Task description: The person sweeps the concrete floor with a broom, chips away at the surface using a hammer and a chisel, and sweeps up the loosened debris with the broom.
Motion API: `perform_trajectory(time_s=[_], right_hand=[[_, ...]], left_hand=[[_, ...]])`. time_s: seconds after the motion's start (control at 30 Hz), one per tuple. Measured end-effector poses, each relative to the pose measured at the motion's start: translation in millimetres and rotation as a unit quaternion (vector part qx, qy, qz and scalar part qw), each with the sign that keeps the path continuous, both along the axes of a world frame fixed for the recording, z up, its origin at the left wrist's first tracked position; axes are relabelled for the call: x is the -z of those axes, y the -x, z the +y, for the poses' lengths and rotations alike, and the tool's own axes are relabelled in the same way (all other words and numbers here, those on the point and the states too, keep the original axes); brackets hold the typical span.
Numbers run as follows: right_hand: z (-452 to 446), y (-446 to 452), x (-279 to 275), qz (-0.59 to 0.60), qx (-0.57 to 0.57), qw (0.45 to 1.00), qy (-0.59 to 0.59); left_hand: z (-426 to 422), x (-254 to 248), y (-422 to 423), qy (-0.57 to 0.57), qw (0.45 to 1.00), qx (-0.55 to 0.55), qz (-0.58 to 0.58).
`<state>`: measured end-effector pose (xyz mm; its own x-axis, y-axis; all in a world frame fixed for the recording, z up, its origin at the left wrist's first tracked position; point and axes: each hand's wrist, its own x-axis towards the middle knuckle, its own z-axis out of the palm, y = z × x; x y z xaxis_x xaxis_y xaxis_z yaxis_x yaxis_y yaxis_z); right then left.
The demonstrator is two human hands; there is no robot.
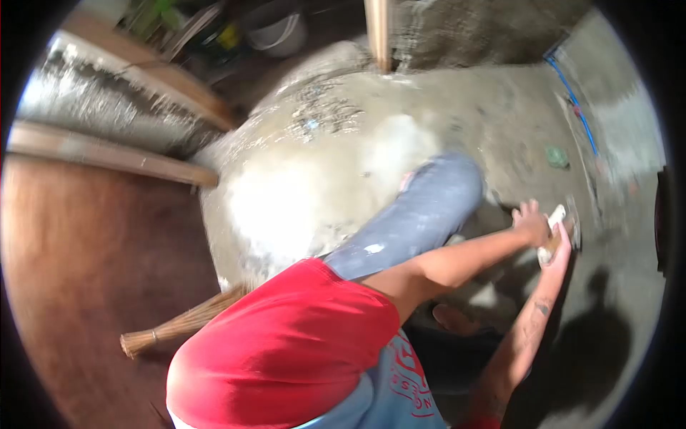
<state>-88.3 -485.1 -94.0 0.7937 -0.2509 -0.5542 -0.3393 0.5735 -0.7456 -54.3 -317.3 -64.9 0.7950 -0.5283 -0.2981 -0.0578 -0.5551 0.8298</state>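
1. Head view, right of centre: the person's right hand (562,249) is closing around a trowel-like tool (557,214), its fingers curling about the pale handle. Blur is softening the details.
2. Head view, beside it: the left hand (530,224) is lying against the same tool, some fingers spreading apart; whether it is also gripping cannot be told.
3. Head view, right side: the tool is sitting between the two hands, near the grey wall (623,136); whether it is touching any surface cannot be told.
4. Head view, centre: a grey trouser leg (421,211) is bending above the wet-looking floor (321,168), which is glaring white in patches.
5. Head view, upper right: a blue line (577,109) is running along the wall, and a green scrap (557,157) is lying near it.
6. Head view, lower left: a bundle of stalks (179,327) is poking out beside the red sleeve (286,350).
7. Head view, upper left: a pale bucket (279,37) is standing in shadow.
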Motion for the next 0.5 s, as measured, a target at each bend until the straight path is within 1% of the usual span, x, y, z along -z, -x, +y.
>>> perform_trajectory(time_s=[0.03,0.07,0.1,0.13,0.17,0.2,0.23,0.27,0.3,0.33,0.37,0.4,0.43,0.47,0.5], right_hand=[[-8,4,-8,0.026,-0.007,0.999,0.043],[10,11,-29,0.031,-0.054,0.998,0.018],[2,28,-38,0.010,-0.094,0.994,0.064],[-5,45,-46,-0.011,-0.130,0.985,0.110],[-22,75,-40,-0.111,-0.148,0.913,0.365],[-14,77,-55,0.010,-0.084,0.986,0.140],[-32,87,-47,0.013,-0.098,0.985,0.138],[-77,101,-27,0.017,-0.146,0.966,0.211],[-97,100,-8,0.021,-0.170,0.954,0.246],[-118,99,12,0.025,-0.192,0.940,0.281],[-136,99,28,0.031,-0.145,0.954,0.259],[-137,107,34,0.035,-0.093,0.966,0.241],[-149,119,40,0.040,-0.110,0.981,0.152],[-149,130,40,0.054,-0.126,0.988,0.065],[-128,127,24,0.077,-0.103,0.991,0.038]], left_hand=[[14,-14,1,-0.029,0.998,0.031,-0.046],[55,-49,11,0.032,0.994,0.022,-0.104],[97,-75,24,0.085,0.970,-0.018,-0.228],[108,-65,29,0.148,0.903,-0.132,-0.380],[165,-85,39,0.148,0.891,-0.128,-0.410],[234,-108,47,0.147,0.877,-0.121,-0.441],[287,-98,52,0.147,0.845,-0.159,-0.489],[351,-93,63,0.076,0.861,-0.142,-0.483],[423,-74,78,-0.121,0.872,-0.117,-0.459],[491,-54,100,-0.213,0.900,-0.116,-0.362],[562,-44,140,-0.338,0.894,-0.115,-0.271],[652,-10,192,-0.448,0.871,-0.072,-0.189],[732,10,264,-0.567,0.818,-0.071,-0.059],[789,20,310,-0.618,0.783,-0.054,0.043],[816,26,329,-0.625,0.774,-0.040,0.098]])
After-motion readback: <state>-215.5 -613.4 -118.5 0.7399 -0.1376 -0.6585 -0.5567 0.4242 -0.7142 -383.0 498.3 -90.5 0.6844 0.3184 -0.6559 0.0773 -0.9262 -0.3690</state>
